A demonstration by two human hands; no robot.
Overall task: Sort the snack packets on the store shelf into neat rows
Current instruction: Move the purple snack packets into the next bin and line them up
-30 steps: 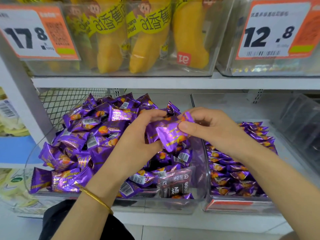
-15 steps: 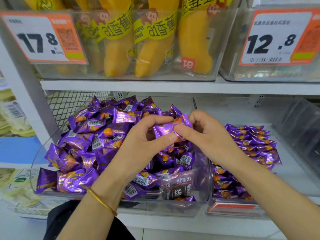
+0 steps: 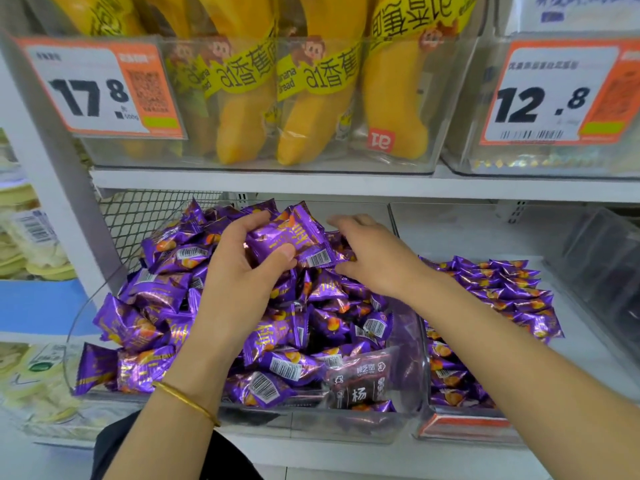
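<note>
A loose heap of purple snack packets [image 3: 166, 299] fills a clear plastic bin [image 3: 412, 382] on the lower shelf. My left hand [image 3: 242, 271] grips a small bunch of purple packets [image 3: 294, 240] above the heap, thumb on top of the wrappers. My right hand [image 3: 374, 254] is just to the right of that bunch, fingers extended over the back of the heap and holding nothing. In the neighbouring bin, purple packets lie in neat overlapping rows [image 3: 498, 289].
The upper shelf [image 3: 311, 183] carries a clear bin of yellow banana bread packs [image 3: 311, 109] and price tags 17.8 [image 3: 93, 91] and 12.8 [image 3: 547, 98]. A wire mesh divider [image 3: 138, 220] stands left of the heap. A dark clear bin [image 3: 602, 271] stands at far right.
My right hand has let go of the packet both hands held and moved right over the heap. My left hand keeps the packets and has shifted back.
</note>
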